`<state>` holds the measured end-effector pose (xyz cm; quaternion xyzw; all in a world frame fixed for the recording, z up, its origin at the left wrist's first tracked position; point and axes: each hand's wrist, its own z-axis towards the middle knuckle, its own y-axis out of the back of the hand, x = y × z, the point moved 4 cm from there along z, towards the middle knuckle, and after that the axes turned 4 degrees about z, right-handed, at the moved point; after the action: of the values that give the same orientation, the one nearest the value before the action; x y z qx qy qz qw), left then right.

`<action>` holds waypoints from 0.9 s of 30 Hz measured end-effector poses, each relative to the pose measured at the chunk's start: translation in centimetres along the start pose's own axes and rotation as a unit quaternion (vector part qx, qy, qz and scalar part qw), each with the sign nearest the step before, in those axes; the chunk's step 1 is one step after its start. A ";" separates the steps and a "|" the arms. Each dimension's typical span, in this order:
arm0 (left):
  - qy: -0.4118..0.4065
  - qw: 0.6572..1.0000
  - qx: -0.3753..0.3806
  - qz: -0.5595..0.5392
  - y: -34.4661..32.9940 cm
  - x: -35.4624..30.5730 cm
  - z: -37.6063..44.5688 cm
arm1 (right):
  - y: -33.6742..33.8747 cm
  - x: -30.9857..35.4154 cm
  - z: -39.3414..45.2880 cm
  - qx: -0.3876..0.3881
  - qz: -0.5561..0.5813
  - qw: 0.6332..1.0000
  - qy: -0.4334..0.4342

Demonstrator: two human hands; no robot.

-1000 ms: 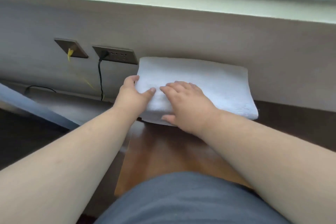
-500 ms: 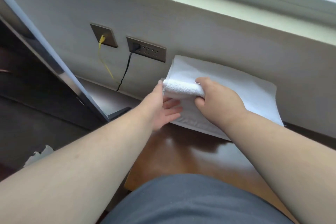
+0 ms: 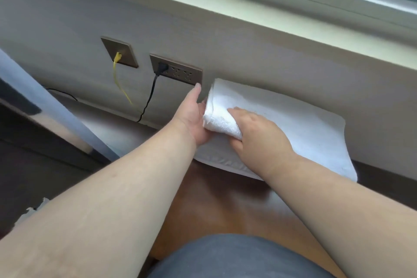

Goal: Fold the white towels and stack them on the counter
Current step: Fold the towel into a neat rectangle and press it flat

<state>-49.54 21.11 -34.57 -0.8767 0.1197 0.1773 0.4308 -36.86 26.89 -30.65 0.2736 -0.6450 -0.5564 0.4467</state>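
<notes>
While the white towel lies on the counter, the right hand grips its rolled left end. The left hand (fingers straight) presses that end's left side.

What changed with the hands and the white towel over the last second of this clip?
The right hand, flat on the white terry towel a second ago, now grips its left end, lifted and rolled over toward the right. The left hand moved from on top to beside that end, fingers straight against it. The towel's right part stayed flat on the brown wooden counter against the wall; the black plug and yellow cable stayed plugged in.
</notes>
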 end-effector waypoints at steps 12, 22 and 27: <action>-0.132 0.825 -0.140 0.531 -3.1 -5.9 4.2 | -1.8 -0.3 0.7 0.047 -0.009 0.999 0.024; -0.013 0.948 -0.125 0.294 -0.8 -5.8 5.2 | 1.2 -1.3 1.8 -0.190 0.357 0.913 -0.048; 0.002 0.929 -0.129 0.346 -0.9 -5.8 5.1 | -1.2 0.2 3.1 0.035 0.079 0.996 0.034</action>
<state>-55.53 26.07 -34.43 -0.8293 0.3926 0.3274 0.2256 -39.85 27.90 -31.64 0.2556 -0.6682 -0.4867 0.5013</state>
